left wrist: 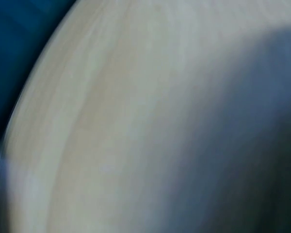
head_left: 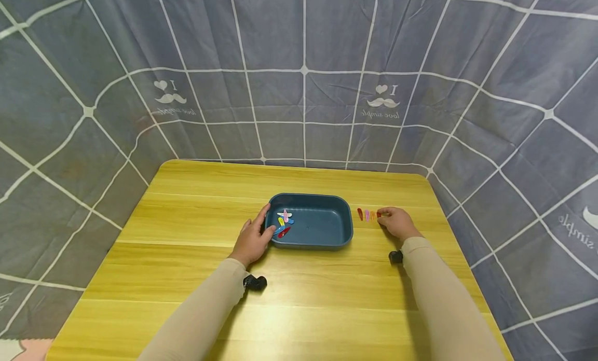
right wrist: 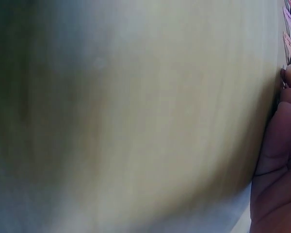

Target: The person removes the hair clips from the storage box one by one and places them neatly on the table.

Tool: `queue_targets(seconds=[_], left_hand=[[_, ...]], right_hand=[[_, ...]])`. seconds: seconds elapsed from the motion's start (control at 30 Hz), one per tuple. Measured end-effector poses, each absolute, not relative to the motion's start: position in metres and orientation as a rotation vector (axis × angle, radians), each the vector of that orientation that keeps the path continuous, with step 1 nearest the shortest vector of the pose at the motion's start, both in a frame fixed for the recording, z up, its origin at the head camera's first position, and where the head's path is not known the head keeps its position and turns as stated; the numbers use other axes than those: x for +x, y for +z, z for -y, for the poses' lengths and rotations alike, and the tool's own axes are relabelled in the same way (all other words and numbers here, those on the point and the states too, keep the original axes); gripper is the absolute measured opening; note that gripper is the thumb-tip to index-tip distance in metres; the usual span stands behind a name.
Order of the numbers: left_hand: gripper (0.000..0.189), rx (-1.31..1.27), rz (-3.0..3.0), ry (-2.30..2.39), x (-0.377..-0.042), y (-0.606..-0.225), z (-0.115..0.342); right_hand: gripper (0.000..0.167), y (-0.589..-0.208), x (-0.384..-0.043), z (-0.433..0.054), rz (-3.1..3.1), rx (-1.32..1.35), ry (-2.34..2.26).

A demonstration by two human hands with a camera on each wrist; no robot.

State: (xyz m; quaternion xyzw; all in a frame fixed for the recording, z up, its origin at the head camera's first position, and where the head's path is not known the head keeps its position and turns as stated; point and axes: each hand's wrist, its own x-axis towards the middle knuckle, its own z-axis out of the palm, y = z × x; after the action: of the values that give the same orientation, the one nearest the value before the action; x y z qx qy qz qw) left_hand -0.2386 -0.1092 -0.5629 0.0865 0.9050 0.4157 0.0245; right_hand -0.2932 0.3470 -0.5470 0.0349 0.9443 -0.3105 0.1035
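Observation:
My left hand [head_left: 252, 241] holds the left end of a dark blue plastic bin [head_left: 308, 247], its thumb over the rim and its fingers along the outer wall. Inside the bin's left part lie several snap hair clips, among them a red clip [head_left: 284, 232], a yellow clip [head_left: 281, 221] and a pink clip [head_left: 286, 216]. To the right of the bin, my right hand [head_left: 398, 223] pinches a dark red hair clip [head_left: 379, 214] at the table, at the right end of a short row. Beside it in that row are an orange clip [head_left: 372, 215], a pink clip [head_left: 367, 214] and another red clip [head_left: 359, 213].
The wood-grain table [head_left: 308, 299] carries the bin and the clips. A grey checked cloth [head_left: 280, 96] hangs behind the table and along both sides. Black wrist cameras sit at both cuffs, and the left wrist view shows mainly blurred tabletop.

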Motion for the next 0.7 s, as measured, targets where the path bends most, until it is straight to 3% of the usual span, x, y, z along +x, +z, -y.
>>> queue_targets(seconds=[0.7], left_hand=[[0.067,0.277,-2.824,1.288,-0.2399,-0.5645,0.1103]], right_hand=[[0.043,-0.5478,-0.2922,-0.3500,-2.704,0.161,-1.037]])
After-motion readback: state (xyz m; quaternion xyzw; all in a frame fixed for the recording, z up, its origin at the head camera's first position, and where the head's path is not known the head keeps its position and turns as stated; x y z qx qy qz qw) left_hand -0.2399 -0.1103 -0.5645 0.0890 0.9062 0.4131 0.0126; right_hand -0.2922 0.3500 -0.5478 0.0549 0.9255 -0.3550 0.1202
